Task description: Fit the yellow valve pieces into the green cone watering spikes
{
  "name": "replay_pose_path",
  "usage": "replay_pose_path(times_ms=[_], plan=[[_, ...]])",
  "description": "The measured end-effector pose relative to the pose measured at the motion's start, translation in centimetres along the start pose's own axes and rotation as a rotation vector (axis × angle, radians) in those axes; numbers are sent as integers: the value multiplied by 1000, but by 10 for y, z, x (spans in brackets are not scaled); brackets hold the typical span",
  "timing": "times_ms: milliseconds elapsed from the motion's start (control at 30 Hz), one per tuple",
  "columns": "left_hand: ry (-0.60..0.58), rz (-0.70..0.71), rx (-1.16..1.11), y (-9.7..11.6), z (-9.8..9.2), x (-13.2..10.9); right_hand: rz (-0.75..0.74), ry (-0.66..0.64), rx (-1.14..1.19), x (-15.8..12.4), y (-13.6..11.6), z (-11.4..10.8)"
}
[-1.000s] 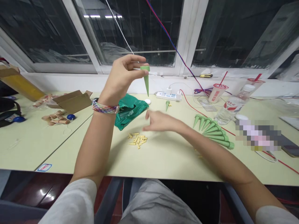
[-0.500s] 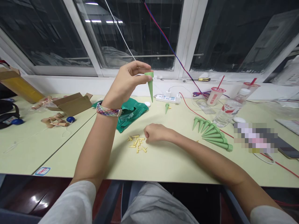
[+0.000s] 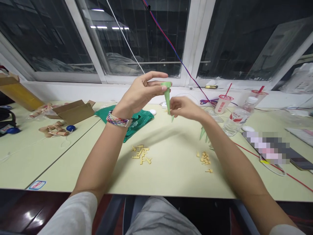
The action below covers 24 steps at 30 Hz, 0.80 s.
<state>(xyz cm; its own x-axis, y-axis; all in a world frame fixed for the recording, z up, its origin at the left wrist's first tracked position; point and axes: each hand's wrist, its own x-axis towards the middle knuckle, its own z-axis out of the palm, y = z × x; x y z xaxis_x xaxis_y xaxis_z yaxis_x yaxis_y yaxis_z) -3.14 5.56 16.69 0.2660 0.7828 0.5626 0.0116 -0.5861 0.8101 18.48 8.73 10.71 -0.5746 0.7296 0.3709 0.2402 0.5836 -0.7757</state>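
In my left hand (image 3: 140, 94) a green cone-shaped plastic spike (image 3: 167, 94) hangs point down, pinched by its wide capped end. My right hand (image 3: 186, 107) is just right of the spike's lower part, slightly blurred, with fingers curled; whatever they hold is hidden. The tip of another green spike on the table shows below those fingers. Small yellow plastic pieces (image 3: 141, 154) lie in a loose pile below my left hand. A second group of smaller yellow-orange pieces (image 3: 204, 158) lies left of my right forearm. More green spikes (image 3: 202, 133) are mostly hidden behind that forearm.
A torn green plastic bag (image 3: 140, 124) lies behind my left wrist. At left are an open cardboard box (image 3: 73, 112) and wooden toys with a blue ball (image 3: 70, 128). A water bottle (image 3: 238, 119), lidded cups (image 3: 223, 103), a phone (image 3: 297, 158) and a red cable occupy the right.
My right hand has risen from beside the yellow pile to the hanging spike. My left hand has shifted slightly right and down with the spike. The smaller yellow-orange group is now uncovered.
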Motion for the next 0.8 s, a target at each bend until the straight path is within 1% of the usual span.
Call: replay_pose_path(times_ms=[67, 133, 200, 300, 400, 500, 633, 800], plan=[[19, 4, 0, 3, 1, -1, -93, 178, 44, -7, -14, -17], [0, 5, 6, 6, 2, -1, -175, 290, 81, -16, -30, -25], [-25, 10, 26, 8, 3, -2, -248, 353, 88, -25, -46, -25], [-26, 22, 59, 10, 6, -4, -342, 424, 41, -33, -65, -18], [-66, 13, 34, 13, 12, -6, -382, 462, 8, -37, -73, -10], [-88, -1, -18, 16, 18, -8, -373, 460, 12, -36, -72, -5], [-69, 0, -49, 15, 27, -10, -392, 490, 9, -33, -66, -2], [-8, 18, -4, 6, 30, -8, -388, 521, -32, -30, -63, -1]])
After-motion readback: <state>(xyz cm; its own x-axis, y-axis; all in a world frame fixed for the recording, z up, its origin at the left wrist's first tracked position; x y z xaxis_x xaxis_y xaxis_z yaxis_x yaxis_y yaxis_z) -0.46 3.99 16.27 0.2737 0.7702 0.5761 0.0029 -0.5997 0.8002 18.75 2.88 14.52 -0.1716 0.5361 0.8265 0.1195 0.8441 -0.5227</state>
